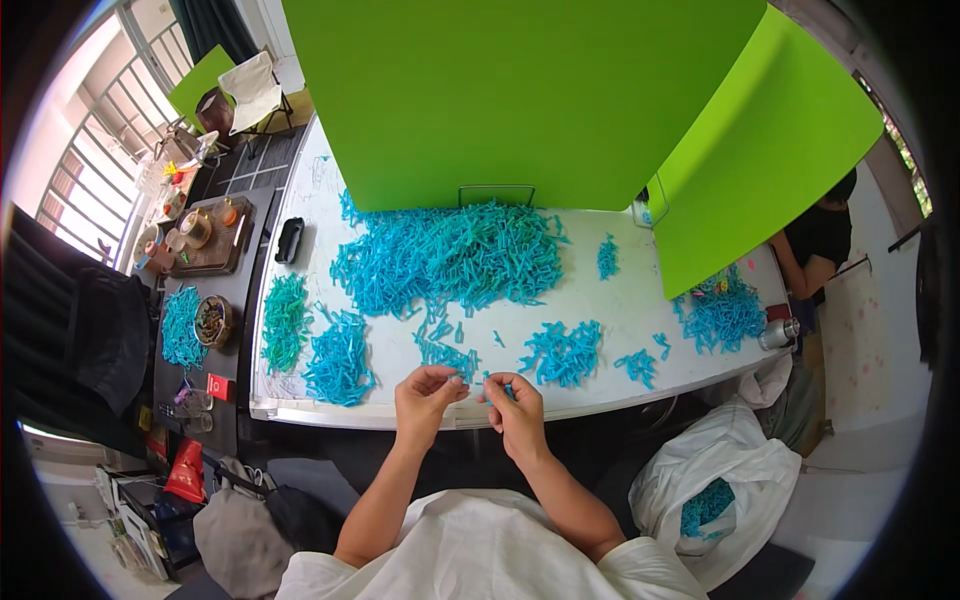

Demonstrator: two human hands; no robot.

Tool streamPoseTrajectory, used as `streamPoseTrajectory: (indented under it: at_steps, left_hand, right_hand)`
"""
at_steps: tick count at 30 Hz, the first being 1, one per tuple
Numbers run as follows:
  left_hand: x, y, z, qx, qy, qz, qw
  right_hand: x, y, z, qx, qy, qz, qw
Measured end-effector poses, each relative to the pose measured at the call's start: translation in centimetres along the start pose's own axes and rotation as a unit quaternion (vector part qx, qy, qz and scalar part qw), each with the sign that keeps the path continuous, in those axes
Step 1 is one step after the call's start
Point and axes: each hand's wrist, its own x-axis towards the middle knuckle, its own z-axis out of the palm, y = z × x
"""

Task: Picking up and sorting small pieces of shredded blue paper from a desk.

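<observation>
My left hand (425, 397) and my right hand (515, 410) meet just above the near edge of the white table (600, 330). Both pinch a small blue plastic piece (478, 385) between fingertips; the right hand also shows a bit of blue by its fingers. A big heap of the same blue pieces (450, 258) lies further back in the middle. Smaller piles sit at the left (338, 360), just beyond my hands (448, 355) and to the right (563, 352).
Green boards (520, 100) stand behind the table. A teal-green pile (284, 322) lies at the table's left end. Another person (820, 240) sits at the right by another blue pile (722, 315). A white bag (715, 490) with blue pieces sits at lower right. A dark side table (205, 300) holds trays.
</observation>
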Motion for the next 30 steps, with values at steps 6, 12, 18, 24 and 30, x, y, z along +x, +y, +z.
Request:
streamPoseTrajectory:
  at_steps: [6,12,18,24,30]
  left_hand:
    - [-0.5,-0.6,0.4,0.004,-0.012,0.003,1.0]
    - [-0.6,-1.0,0.7,-0.007,-0.012,0.003,1.0]
    - [-0.9,-1.8,1.0,0.032,-0.008,0.026,0.999]
    - [-0.7,-3.1,1.7,0.084,-0.038,0.047,0.995]
    - [-0.8,1.1,5.3,0.325,-0.089,0.179,0.924]
  right_hand:
    - [-0.3,0.1,0.2,0.015,-0.007,-0.007,1.0]
    - [-0.1,0.3,-0.1,0.015,-0.005,-0.01,1.0]
    - [-0.3,0.4,-0.8,-0.044,-0.009,-0.035,0.998]
    - [-0.9,0.1,-2.3,-0.117,-0.021,-0.093,0.989]
    - [1.2,-2.9,-12.2,-0.284,0.265,-0.24,0.89]
